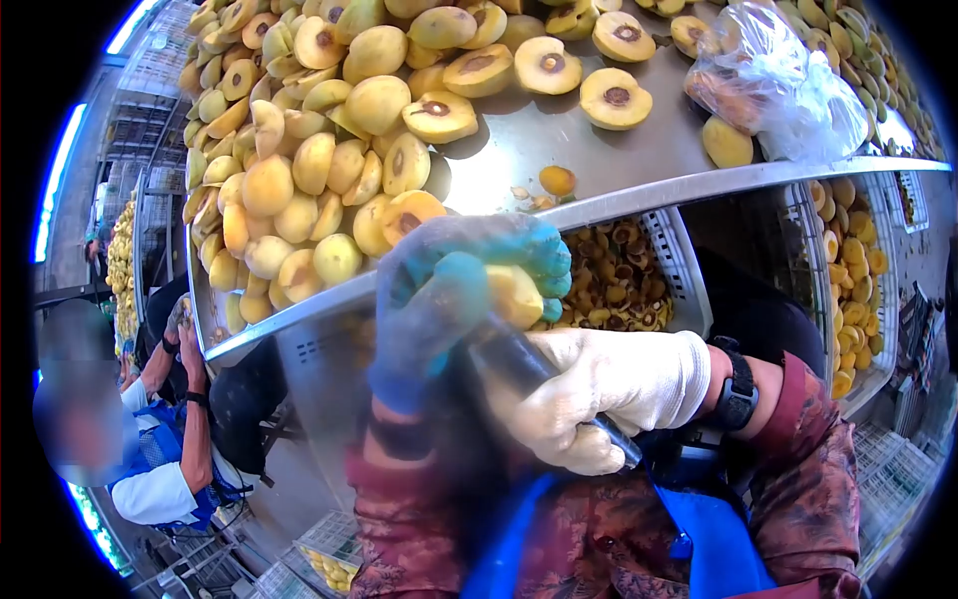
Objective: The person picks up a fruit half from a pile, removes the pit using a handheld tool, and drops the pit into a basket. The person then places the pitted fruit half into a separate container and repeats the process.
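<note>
My left hand point(431, 285), in a blue-grey glove with teal fingers, is closed around a yellow peach half point(514, 296). In the white-gloved right hand point(599, 384) is a thick black tool point(511, 357), its body slanting up toward the fruit. Its working end is hidden behind the left hand and the peach. Both hands are just in front of the metal table's raised edge point(689, 186). Below them a crate point(689, 265) holds dark pits and fruit scraps. On the table, cut peaches point(379, 105) lie heaped, several with the pit showing.
A small orange-yellow piece point(557, 181) lies near the table edge. At the back right sits a clear plastic bag point(788, 90). Another crate point(883, 329) of yellow halves stands to the right. A person point(165, 439) in a blue vest works at the left.
</note>
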`<action>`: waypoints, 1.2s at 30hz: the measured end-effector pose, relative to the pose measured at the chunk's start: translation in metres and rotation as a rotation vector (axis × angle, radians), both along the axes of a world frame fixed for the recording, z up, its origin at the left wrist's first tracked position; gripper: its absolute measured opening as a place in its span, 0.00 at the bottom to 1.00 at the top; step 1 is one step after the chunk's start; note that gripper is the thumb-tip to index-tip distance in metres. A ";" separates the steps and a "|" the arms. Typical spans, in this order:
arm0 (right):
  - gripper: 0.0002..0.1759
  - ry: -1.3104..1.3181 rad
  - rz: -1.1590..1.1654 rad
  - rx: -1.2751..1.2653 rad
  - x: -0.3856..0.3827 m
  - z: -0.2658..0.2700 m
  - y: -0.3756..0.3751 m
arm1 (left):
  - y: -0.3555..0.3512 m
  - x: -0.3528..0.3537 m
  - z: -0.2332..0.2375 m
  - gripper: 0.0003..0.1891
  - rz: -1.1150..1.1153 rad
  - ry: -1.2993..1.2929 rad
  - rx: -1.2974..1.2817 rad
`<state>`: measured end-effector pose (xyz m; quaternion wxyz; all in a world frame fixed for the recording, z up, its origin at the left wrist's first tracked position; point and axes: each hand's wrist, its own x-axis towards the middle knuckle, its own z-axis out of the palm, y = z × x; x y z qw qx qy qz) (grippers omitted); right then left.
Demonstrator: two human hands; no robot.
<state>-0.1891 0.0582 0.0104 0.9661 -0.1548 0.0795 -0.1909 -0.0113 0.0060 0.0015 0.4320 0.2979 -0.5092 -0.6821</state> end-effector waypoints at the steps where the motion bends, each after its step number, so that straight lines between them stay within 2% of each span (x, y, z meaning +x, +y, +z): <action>1: 0.11 -0.030 0.002 0.042 0.000 0.004 -0.001 | 0.003 -0.004 0.003 0.35 0.012 0.043 0.036; 4: 0.11 -0.017 -0.022 0.115 0.003 0.010 -0.003 | 0.006 -0.011 0.012 0.40 0.098 0.034 0.158; 5: 0.10 0.088 -0.038 -0.008 0.004 0.008 -0.005 | 0.004 -0.012 0.012 0.43 0.105 0.025 0.166; 7: 0.10 0.387 -0.038 -0.192 0.010 0.015 -0.011 | -0.005 -0.012 0.013 0.41 0.092 -0.118 -0.045; 8: 0.10 0.534 -0.039 -0.282 0.012 0.018 -0.014 | -0.005 -0.013 0.006 0.41 0.159 -0.043 0.063; 9: 0.11 0.609 -0.091 -0.438 0.015 0.011 -0.015 | -0.005 -0.013 -0.001 0.40 0.232 0.040 0.165; 12: 0.15 1.046 -0.420 -1.236 0.022 -0.021 0.002 | -0.004 -0.014 0.002 0.40 0.298 0.010 0.135; 13: 0.19 1.016 -0.486 -1.378 0.021 -0.028 0.001 | -0.010 -0.008 0.000 0.39 0.290 0.157 0.226; 16: 0.20 1.165 -0.198 -1.554 0.005 -0.022 -0.005 | -0.008 -0.011 0.016 0.35 0.425 0.261 0.278; 17: 0.16 1.229 -0.181 -1.719 -0.001 -0.043 -0.006 | -0.014 0.003 0.003 0.37 0.371 0.262 0.221; 18: 0.12 1.391 0.130 -1.740 -0.002 -0.046 -0.007 | -0.015 0.015 -0.001 0.37 0.416 0.136 0.120; 20: 0.10 1.534 0.459 -1.908 -0.009 -0.095 0.005 | -0.017 0.038 0.001 0.36 0.487 -0.111 -0.086; 21: 0.11 1.507 0.361 -1.899 -0.011 -0.091 0.005 | -0.015 0.055 0.007 0.35 0.544 -0.100 -0.046; 23: 0.12 1.435 0.175 -1.871 -0.016 -0.077 0.006 | 0.001 0.092 0.024 0.29 0.618 -0.409 -0.202; 24: 0.13 1.438 0.173 -1.870 -0.018 -0.072 0.007 | 0.010 0.110 0.034 0.25 0.611 -0.730 -0.405; 26: 0.14 1.453 0.150 -1.860 -0.020 -0.063 0.007 | 0.008 0.168 0.036 0.26 0.417 -1.857 -0.594; 27: 0.15 1.453 0.206 -1.897 -0.020 -0.061 0.007 | 0.013 0.170 0.034 0.29 0.495 -2.104 -0.731; 30: 0.13 1.398 0.021 -1.931 -0.021 -0.050 0.008 | 0.000 0.157 0.031 0.29 0.463 -1.761 -0.755; 33: 0.11 1.303 -0.086 -1.794 -0.017 -0.052 0.005 | -0.034 0.097 0.022 0.27 0.278 -1.455 -0.952; 36: 0.09 1.305 -0.170 -1.781 -0.018 -0.045 0.002 | -0.063 0.050 0.007 0.24 -0.034 -1.646 -0.825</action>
